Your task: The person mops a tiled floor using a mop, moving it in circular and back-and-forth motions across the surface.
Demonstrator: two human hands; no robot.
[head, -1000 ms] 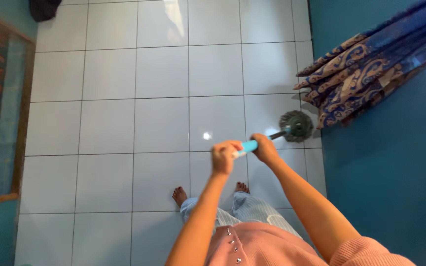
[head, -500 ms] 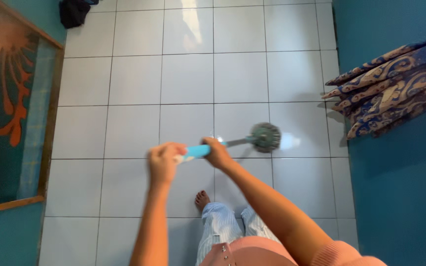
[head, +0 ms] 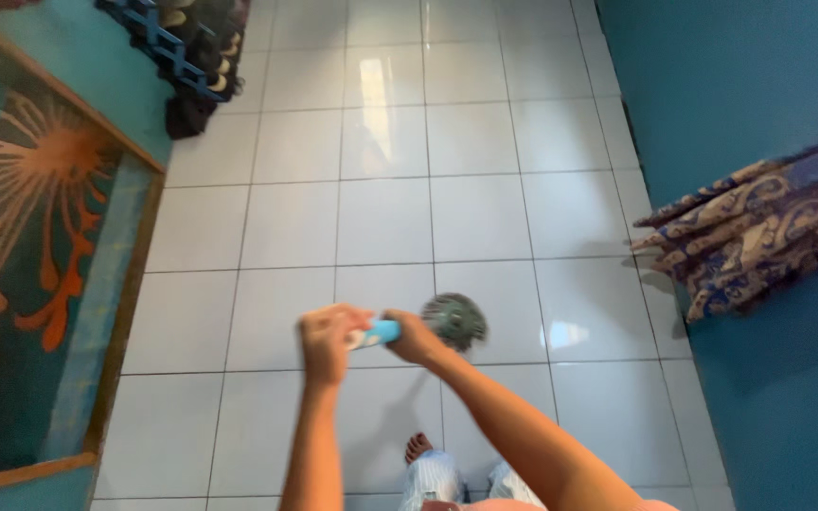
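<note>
Both hands grip the light-blue plastic mop handle (head: 378, 332), which is seen almost end-on from above. The left hand (head: 327, 334) is wrapped around the upper end; the right hand (head: 413, 336) is wrapped around it just beyond, nearer the round grey string mop head (head: 453, 320). The head rests on the glossy white tiled floor (head: 390, 218), just ahead and right of the right hand. The long axis runs left to right, descending toward the head.

The floor (head: 485, 218) is glossy white square tile with thin dark grout lines — a bright glare patch sits near its upper middle. On it rest a round grey mop head (head: 454, 320), one bare foot (head: 417, 446) and, at the top left, a dark shoe rack (head: 191, 57).
</note>
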